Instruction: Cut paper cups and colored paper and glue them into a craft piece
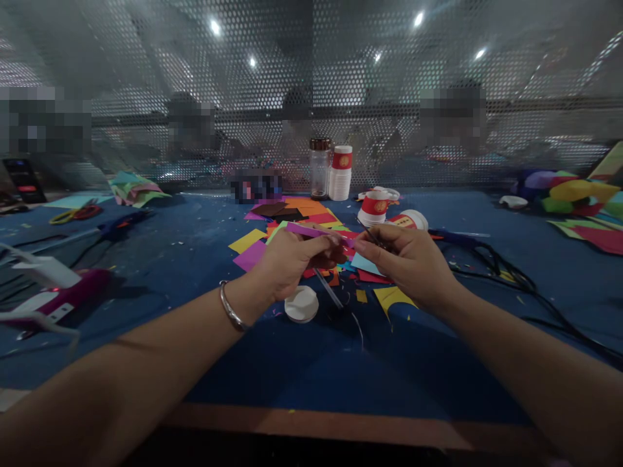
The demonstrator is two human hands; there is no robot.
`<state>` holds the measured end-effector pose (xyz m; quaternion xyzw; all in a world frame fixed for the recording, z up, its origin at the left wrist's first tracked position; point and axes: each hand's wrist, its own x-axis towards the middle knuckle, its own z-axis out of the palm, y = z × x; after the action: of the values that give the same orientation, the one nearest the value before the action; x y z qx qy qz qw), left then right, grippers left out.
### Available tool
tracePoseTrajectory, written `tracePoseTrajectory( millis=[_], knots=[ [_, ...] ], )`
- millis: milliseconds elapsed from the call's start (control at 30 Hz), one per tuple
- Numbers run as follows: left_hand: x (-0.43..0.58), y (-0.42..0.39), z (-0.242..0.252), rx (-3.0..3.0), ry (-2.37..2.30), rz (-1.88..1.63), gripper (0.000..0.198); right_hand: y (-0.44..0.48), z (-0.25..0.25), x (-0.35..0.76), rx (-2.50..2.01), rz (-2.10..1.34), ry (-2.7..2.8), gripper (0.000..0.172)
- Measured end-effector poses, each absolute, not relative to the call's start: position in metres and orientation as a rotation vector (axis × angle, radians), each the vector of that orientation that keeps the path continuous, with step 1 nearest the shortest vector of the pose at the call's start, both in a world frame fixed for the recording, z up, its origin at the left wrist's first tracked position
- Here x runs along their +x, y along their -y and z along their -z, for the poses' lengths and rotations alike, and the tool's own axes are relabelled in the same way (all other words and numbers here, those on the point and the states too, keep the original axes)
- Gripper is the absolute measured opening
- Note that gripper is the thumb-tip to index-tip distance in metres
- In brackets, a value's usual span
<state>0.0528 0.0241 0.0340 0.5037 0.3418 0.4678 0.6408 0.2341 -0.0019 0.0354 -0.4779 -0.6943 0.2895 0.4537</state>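
Over the blue table (311, 379), left hand (289, 256) pinches purple paper (305, 230), right hand (413, 261) a half-hidden dark tool (368, 234).

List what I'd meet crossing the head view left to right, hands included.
Purple-and-white power strip, folded pastel papers, silver bracelet, left hand holding purple paper, right hand, red paper near the right edge.

L hand (298, 255) holds purple paper (302, 230), R hand (413, 263) prob. scissors (368, 233).
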Motion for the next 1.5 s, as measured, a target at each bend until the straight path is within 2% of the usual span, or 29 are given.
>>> tracePoseTrajectory(
  millis=[200,367,533,667,867,1033,1367,1500],
  knots=[
    [0.05,-0.025,-0.035,1.119,-0.778,-1.049,0.006,-0.001,-0.033,0.235,-1.185,-0.696,1.684,0.023],
    [0.039,-0.033,-0.04,1.188,-0.767,-1.066,0.01,-0.002,-0.032,0.236,-1.179,-0.667,1.676,0.021],
    [0.025,-0.04,-0.047,1.217,-0.719,-0.608,0.01,-0.001,-0.034,0.236,-1.175,-0.629,1.731,0.021],
    [0.016,-0.041,-0.054,1.212,-0.614,-0.374,0.02,-0.001,-0.035,0.236,-1.154,-0.623,1.779,0.021],
    [0.015,-0.039,-0.053,1.202,-0.539,-0.448,0.036,0.0,-0.036,0.238,-1.123,-0.61,1.797,0.02],
    [0.028,-0.031,-0.048,1.124,-0.625,-0.479,0.023,0.0,-0.035,0.238,-1.14,-0.553,1.808,0.021],
    [0.034,-0.024,-0.047,1.085,-0.652,-0.571,0.028,0.001,-0.037,0.235,-1.125,-0.529,1.784,0.018],
    [0.035,-0.024,-0.047,1.119,-0.667,-0.568,0.022,0.0,-0.037,0.236,-1.116,-0.533,1.785,0.018]
  ],
)
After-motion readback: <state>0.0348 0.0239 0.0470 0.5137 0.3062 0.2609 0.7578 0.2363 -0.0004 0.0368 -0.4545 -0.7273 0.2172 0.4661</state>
